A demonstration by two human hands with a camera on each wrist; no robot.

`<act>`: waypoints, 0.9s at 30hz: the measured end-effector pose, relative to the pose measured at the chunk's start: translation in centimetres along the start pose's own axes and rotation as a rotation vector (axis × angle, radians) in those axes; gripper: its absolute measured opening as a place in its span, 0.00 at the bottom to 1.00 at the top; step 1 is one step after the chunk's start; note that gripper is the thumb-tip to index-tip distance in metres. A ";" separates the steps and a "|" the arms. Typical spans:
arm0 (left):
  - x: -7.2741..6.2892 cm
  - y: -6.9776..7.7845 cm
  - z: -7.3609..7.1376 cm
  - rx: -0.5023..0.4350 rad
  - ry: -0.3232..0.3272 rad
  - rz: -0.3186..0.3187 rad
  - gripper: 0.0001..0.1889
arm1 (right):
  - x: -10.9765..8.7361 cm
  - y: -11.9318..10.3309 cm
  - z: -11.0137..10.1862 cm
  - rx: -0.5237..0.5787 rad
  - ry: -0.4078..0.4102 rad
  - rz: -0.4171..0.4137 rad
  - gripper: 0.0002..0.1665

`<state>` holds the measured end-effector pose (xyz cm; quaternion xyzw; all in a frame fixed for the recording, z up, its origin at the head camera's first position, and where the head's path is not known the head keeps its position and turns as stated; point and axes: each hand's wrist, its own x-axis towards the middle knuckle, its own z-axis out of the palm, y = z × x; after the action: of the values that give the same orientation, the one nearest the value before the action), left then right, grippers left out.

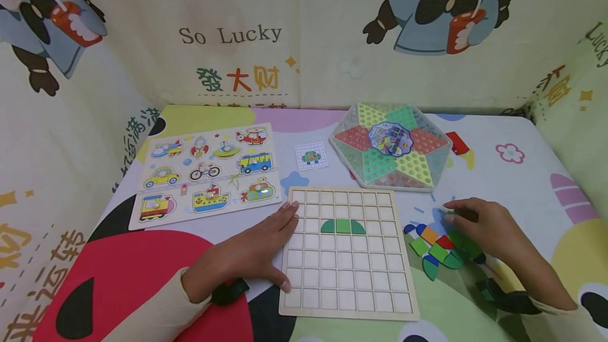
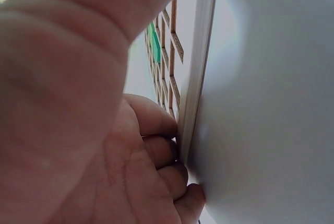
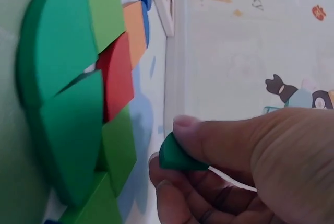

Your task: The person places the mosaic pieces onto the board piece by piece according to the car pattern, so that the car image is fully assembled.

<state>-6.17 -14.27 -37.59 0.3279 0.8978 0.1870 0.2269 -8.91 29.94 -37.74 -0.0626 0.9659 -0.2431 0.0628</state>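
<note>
A wooden grid board (image 1: 304,305) lies flat in front of me. In its third row a light green square block (image 1: 342,226) sits between two dark green quarter-round blocks (image 1: 328,226). My left hand (image 1: 256,244) rests at the board's left edge, fingers and thumb spread along the rim. To the right, my right hand (image 1: 489,226) hovers over a loose pile of coloured blocks (image 1: 438,252). Its thumb and fingers pinch a dark green block (image 3: 180,156), partly hidden by the fingers. Beside it in the right wrist view are a red block (image 3: 119,78) and larger green quarter-rounds (image 3: 62,41).
A vehicle picture puzzle (image 1: 206,173) lies at the back left. Behind the grid board are a small pattern card (image 1: 311,156) and a hexagonal clear box (image 1: 391,145) with a star-shaped board. A printed curtain (image 1: 323,67) hangs behind the table.
</note>
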 end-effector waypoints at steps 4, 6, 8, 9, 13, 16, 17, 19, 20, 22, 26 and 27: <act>0.0 -0.1 0.1 -0.001 0.002 0.004 0.64 | 0.1 -0.4 0.0 0.008 0.017 -0.017 0.14; 0.0 -0.1 0.1 0.001 0.003 0.006 0.64 | 0.1 -0.6 0.0 0.018 0.018 -0.020 0.13; 0.0 -0.2 0.1 0.002 0.004 0.005 0.64 | 0.2 -0.8 0.1 0.028 0.023 -0.020 0.13; 0.0 -0.1 0.1 0.003 0.005 0.004 0.64 | 0.2 -0.9 0.2 0.030 0.029 -0.023 0.13; 0.0 -0.1 0.2 0.001 0.004 -0.002 0.64 | 0.4 -1.3 0.4 0.046 0.065 -0.052 0.15; 0.0 -0.1 0.2 0.000 0.003 -0.003 0.64 | 0.5 -1.6 0.5 0.050 0.094 -0.082 0.15; 0.0 -0.1 0.2 0.000 0.003 -0.003 0.64 | 0.6 -1.8 0.6 0.053 0.097 -0.081 0.16; 0.0 -0.2 0.2 -0.002 0.003 -0.003 0.64 | 0.7 -2.0 0.8 0.056 0.100 -0.072 0.16; 0.0 -0.2 0.2 -0.003 0.003 -0.003 0.64 | 0.8 -2.1 0.8 0.062 0.097 -0.063 0.16; 0.0 -0.2 0.2 -0.006 0.002 -0.003 0.64 | 0.9 -2.3 1.0 0.070 0.094 -0.048 0.15; 0.0 -0.2 0.2 -0.013 0.000 -0.004 0.64 | 0.9 -2.6 1.1 0.079 0.106 -0.071 0.15; 0.0 -0.2 0.2 -0.015 -0.001 -0.005 0.64 | 0.9 -2.6 1.1 0.083 0.103 -0.077 0.15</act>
<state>-6.15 -14.41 -37.87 0.3240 0.8971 0.1932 0.2302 -9.41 26.98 -37.53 -0.0842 0.9539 -0.2881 0.0060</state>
